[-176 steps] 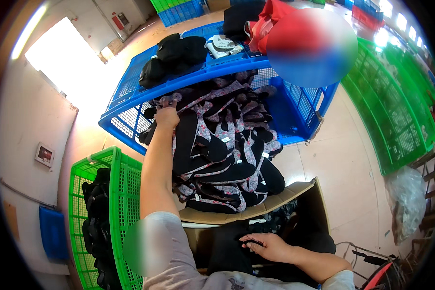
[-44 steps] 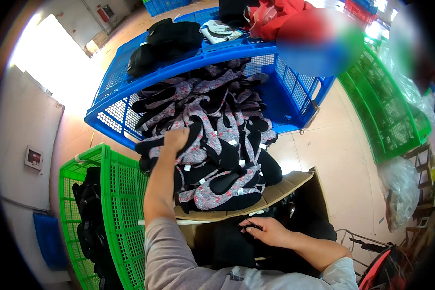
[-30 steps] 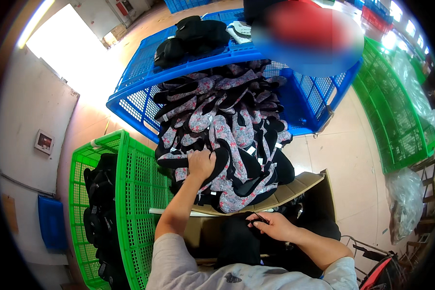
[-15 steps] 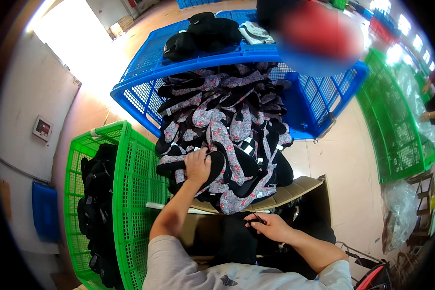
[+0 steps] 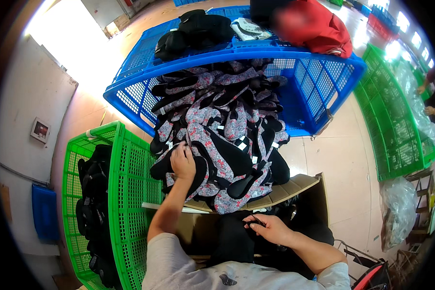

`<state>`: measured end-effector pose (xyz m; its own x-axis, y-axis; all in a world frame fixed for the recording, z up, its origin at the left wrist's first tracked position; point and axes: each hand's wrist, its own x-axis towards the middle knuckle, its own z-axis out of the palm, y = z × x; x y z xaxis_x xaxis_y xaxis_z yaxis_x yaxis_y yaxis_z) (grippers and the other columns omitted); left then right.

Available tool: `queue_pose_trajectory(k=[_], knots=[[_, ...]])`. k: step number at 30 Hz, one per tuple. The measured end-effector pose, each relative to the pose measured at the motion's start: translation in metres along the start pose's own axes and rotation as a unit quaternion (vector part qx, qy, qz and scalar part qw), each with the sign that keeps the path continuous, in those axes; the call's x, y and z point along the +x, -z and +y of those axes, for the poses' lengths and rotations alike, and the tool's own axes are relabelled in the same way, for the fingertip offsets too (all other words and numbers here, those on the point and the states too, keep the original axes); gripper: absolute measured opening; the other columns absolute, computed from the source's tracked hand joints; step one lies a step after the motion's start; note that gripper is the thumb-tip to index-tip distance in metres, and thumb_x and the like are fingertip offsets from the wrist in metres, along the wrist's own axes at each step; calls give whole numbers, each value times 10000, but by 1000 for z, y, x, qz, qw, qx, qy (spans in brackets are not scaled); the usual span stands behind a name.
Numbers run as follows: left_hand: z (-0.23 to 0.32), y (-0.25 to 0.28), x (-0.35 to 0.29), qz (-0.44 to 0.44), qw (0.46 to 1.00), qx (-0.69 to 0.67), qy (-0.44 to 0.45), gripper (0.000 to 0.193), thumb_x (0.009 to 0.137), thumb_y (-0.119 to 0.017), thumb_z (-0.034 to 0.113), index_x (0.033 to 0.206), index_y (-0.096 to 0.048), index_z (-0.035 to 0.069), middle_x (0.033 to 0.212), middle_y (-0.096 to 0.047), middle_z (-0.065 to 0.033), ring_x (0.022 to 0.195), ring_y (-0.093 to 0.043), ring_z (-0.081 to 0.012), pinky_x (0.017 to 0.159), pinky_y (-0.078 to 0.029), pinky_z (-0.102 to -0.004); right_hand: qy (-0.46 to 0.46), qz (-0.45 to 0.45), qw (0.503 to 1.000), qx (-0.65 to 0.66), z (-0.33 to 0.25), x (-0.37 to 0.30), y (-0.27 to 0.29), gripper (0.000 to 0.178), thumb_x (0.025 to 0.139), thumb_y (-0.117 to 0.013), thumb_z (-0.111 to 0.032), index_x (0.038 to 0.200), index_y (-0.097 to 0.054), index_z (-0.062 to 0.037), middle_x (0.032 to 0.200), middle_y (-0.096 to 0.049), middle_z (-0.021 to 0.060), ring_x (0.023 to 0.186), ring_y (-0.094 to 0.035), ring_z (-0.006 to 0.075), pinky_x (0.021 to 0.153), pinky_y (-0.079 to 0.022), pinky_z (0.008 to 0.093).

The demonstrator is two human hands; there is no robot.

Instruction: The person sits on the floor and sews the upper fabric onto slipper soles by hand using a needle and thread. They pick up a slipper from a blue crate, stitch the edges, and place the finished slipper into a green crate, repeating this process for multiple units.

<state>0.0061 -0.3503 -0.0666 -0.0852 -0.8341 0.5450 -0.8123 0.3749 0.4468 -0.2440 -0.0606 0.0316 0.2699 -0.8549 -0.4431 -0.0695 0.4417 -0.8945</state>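
In front of me lies a heap of soft floral-and-black fabric pieces (image 5: 215,113) with small white tags; their exact kind I cannot make out. My left hand (image 5: 182,163) is at the heap's near left side, its fingers bent over the edge of a black-faced fabric piece (image 5: 197,176) with floral trim. What the fingertips pinch is partly hidden. Low over my lap, my right hand (image 5: 273,229) is closed around a small thin black tool (image 5: 257,220), mostly covered by the fingers. Dark cloth (image 5: 234,239) lies beside that hand.
The heap spills from a tipped blue crate (image 5: 319,96) onto a cardboard edge (image 5: 299,186). Black items and a red garment (image 5: 319,26) rest on the crate. A green crate (image 5: 135,193) with black pieces stands left, another green crate (image 5: 391,116) right, near another person's hands (image 5: 431,111).
My left hand has shifted a little left on the heap. More black lining shows on the floral piece beside it. My right hand stays nearly still. The view has shifted slightly.
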Motion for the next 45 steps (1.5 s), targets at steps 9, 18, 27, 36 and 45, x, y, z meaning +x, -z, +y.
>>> queue_pose_trajectory(k=[9, 18, 27, 36, 45], knots=[[24, 24, -64, 18, 998, 60, -9, 211, 948, -578, 207, 982, -598, 0, 945, -601, -161, 940, -545, -380, 847, -436, -455, 31, -7, 999, -12, -1, -3, -3, 304, 995, -569, -120, 1289, -604, -56, 1039, -710, 36, 757, -572, 74, 721, -494, 246], [49, 78, -38, 7, 998, -32, -45, 301, 973, -504, 181, 729, -543, 9, 676, -518, -207, 632, -534, -417, 567, -405, -470, 21, -9, 1000, -2, -2, -4, -2, 307, 1000, -563, -124, 1297, -603, -62, 1039, -709, 32, 769, -571, 71, 731, -495, 250], [100, 32, 61, -120, 948, -53, -291, 240, 897, -633, 251, 1039, -694, 67, 1097, -675, -106, 1104, -587, -310, 972, -416, -466, 15, -11, 999, -28, -10, -5, -1, 296, 999, -562, -122, 1281, -609, -44, 1039, -711, 60, 929, -642, 100, 815, -501, 258], [55, -76, 33, -229, 933, 57, -272, 438, 912, -613, 362, 1220, -639, 51, 1248, -648, -122, 1252, -529, -313, 1026, -368, -472, 21, -10, 1000, -11, -4, -2, -3, 292, 997, -559, -116, 1275, -610, -44, 1064, -710, 66, 977, -658, 116, 839, -502, 261], [58, -54, -28, -195, 961, 91, -171, 447, 890, -615, 329, 1194, -649, 3, 1094, -647, -120, 1127, -564, -282, 918, -403, -453, 8, -11, 1000, -4, -2, -2, -7, 296, 1002, -557, -115, 1286, -605, -48, 1047, -703, 40, 833, -592, 77, 751, -501, 251]])
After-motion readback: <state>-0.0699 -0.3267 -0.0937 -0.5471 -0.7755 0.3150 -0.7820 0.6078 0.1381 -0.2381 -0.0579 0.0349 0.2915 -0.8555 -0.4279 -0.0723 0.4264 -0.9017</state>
